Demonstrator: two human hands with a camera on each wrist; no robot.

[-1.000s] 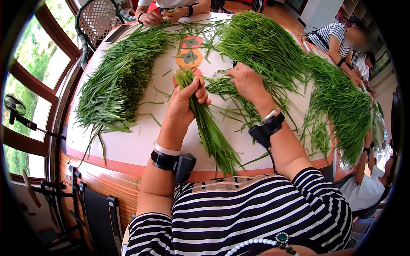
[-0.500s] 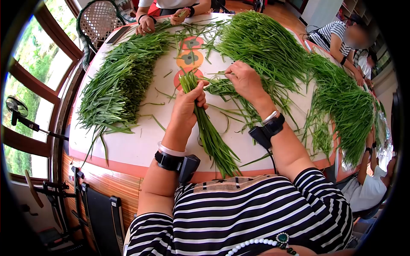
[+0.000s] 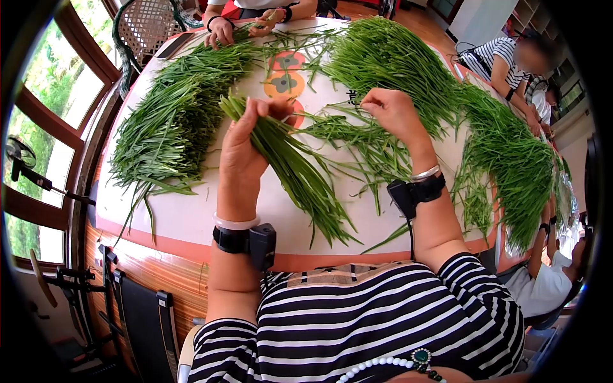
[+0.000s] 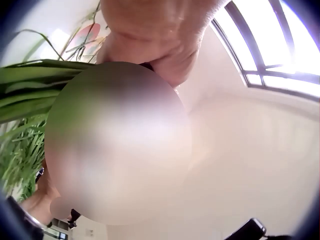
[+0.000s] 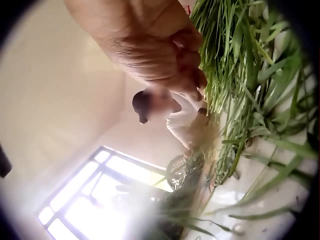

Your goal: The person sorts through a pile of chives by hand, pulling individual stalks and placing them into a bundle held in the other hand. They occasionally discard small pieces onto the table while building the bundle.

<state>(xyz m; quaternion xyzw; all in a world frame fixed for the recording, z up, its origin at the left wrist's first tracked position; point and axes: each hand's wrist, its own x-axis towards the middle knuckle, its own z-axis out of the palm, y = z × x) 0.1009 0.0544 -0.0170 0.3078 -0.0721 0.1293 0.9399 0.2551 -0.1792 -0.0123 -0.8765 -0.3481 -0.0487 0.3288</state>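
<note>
My left hand (image 3: 241, 150) grips a bundle of garlic chives (image 3: 290, 159), its cut ends poking up past the thumb and its long leaves slanting down toward my right. In the left wrist view, the leaves (image 4: 30, 90) stick out beside the palm (image 4: 150, 35). My right hand (image 3: 397, 115) hovers over loose chives (image 3: 357, 137), fingers curled in and tips close together. From the right wrist view, that hand (image 5: 145, 45) shows no stalk in its fingers, with a chive heap (image 5: 240, 45) close by.
Big chive heaps lie at the left (image 3: 179, 121), back right (image 3: 389, 70) and far right (image 3: 511, 153) of the white table (image 3: 191, 220). Across it, another person's hands (image 3: 220, 29) work at the left heap's far end. More people sit along the right side.
My left hand has shifted left with the bundle, which now slants more and fans out. My right hand has moved right, away from it. The person opposite has reached down to the heap.
</note>
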